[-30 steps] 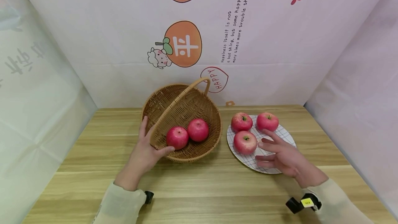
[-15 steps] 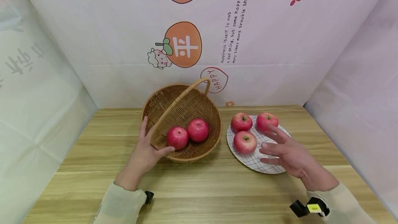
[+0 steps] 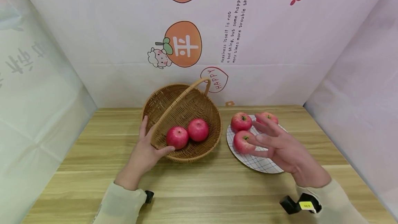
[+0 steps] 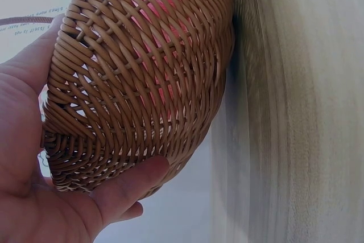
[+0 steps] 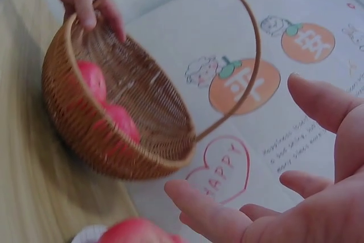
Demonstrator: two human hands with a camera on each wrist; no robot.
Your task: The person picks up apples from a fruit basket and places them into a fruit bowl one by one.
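My left hand (image 3: 143, 156) grips the near-left rim of a round wicker basket (image 3: 174, 98), thumb inside and fingers along the outer weave. Two red apples (image 3: 198, 130) lie together in the basket, beneath its arched handle (image 3: 174, 103). My right hand (image 3: 287, 153) is spread over a round plate (image 3: 259, 167) with a grid pattern, holding nothing. On that plate sit three apples: a front one (image 3: 242, 141) partly behind my fingertips, a back-left one (image 3: 240, 122), and a back-right one (image 3: 269, 117) partly covered by my fingers. In the right wrist view, the right hand's fingers (image 5: 210, 211) are apart.
The wooden table (image 3: 199, 196) stretches in front of both hands. A white printed backdrop (image 3: 264, 44) rises behind the basket and plate, with white side sheets (image 3: 40, 78) at left and right.
My right hand first drew back slightly to the right, then moved left over the plate, its fingers now overlapping the apples. The left hand and basket have stayed still.
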